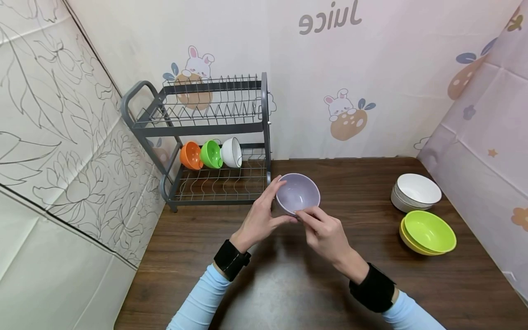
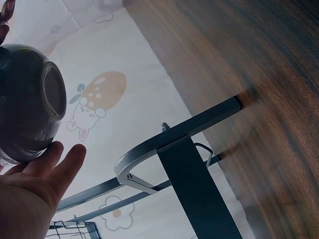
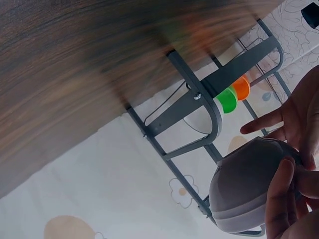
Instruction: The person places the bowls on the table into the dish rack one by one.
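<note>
A light purple bowl (image 1: 298, 192) is held above the table in front of the dish rack, its inside tilted toward the head camera. My left hand (image 1: 261, 216) grips its left side, with the thumb along the near edge. My right hand (image 1: 327, 233) pinches the near rim between thumb and fingers. In the left wrist view, the bowl's underside (image 2: 25, 107) shows its round foot, with left fingers (image 2: 52, 167) against the wall. The right wrist view has the bowl (image 3: 244, 181) between both hands, looking dark grey there.
A two-tier grey dish rack (image 1: 202, 128) stands at the back left. Its lower tier holds orange (image 1: 191, 156), green (image 1: 211, 154) and white (image 1: 232, 152) bowls in a row. On the right of the wooden table are stacked white bowls (image 1: 416, 190) and a green bowl (image 1: 431, 231) in a yellow one.
</note>
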Motion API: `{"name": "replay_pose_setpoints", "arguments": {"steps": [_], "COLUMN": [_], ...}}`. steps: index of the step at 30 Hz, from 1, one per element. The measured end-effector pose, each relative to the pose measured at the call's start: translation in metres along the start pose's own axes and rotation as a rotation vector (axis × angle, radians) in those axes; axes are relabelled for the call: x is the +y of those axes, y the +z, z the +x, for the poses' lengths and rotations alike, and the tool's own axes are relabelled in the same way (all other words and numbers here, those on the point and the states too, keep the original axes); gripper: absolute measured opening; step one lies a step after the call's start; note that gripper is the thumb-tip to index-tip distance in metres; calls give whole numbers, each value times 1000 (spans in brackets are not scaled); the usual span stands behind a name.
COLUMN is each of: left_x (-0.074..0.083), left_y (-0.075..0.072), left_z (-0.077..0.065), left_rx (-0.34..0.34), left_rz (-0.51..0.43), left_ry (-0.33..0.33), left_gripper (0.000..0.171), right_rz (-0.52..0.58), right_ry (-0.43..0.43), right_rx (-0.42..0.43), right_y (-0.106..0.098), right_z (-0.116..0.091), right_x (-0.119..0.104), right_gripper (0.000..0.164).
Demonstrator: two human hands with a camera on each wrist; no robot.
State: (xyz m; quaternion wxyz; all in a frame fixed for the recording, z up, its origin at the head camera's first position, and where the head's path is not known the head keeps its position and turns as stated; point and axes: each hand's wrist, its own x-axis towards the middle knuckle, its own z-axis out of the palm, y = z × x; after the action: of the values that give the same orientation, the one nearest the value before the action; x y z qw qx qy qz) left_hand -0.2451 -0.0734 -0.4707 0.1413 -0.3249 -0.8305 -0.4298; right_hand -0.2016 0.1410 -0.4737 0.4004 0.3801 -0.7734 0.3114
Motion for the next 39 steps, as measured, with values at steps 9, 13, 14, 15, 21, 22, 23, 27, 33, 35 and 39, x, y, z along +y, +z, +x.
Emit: {"name": "replay_pose_setpoints", "arguments": {"steps": [9,13,14,15,21,22,23,27,33,35,39], "left_x": [0,-1,-2,-2,-1,-1,0,0,-3,-5,-10], "left_y": [-2,-3,-4,-4,-8,-9,-10,-15,-27,-32,-42], "left_z": [-1,-1,-2,-2,-4,-5,-5,-8,-14,-16,-22], "left_rx": [36,46,50,55,96,107,120,177,229,247,288], "left_rz": [-16,-3,0,2,-4,-4,-4,1,34,44,73], "left_ry": [14,19,17,16,36,48,60,107,100,88,72], "left_gripper": [97,95,95,95,94,93,93,90,87,87,87], "right_rz": [21,32,37,41,56,55,54,52,25,18,3], "right_ry": [-22,-20,-20,-20,-29,-32,-35,-49,-53,-52,-45], "right_rx": [49,42,37,33,23,26,27,26,75,104,128], "right_y": [5,8,8,9,11,12,12,13,9,7,4], "right_z": [2,2,2,2,2,2,2,4,10,12,12], "right_x": [-1,1,1,1,2,2,2,1,6,8,9], "right_gripper": [27,22,20,18,18,18,19,23,22,22,24]}}
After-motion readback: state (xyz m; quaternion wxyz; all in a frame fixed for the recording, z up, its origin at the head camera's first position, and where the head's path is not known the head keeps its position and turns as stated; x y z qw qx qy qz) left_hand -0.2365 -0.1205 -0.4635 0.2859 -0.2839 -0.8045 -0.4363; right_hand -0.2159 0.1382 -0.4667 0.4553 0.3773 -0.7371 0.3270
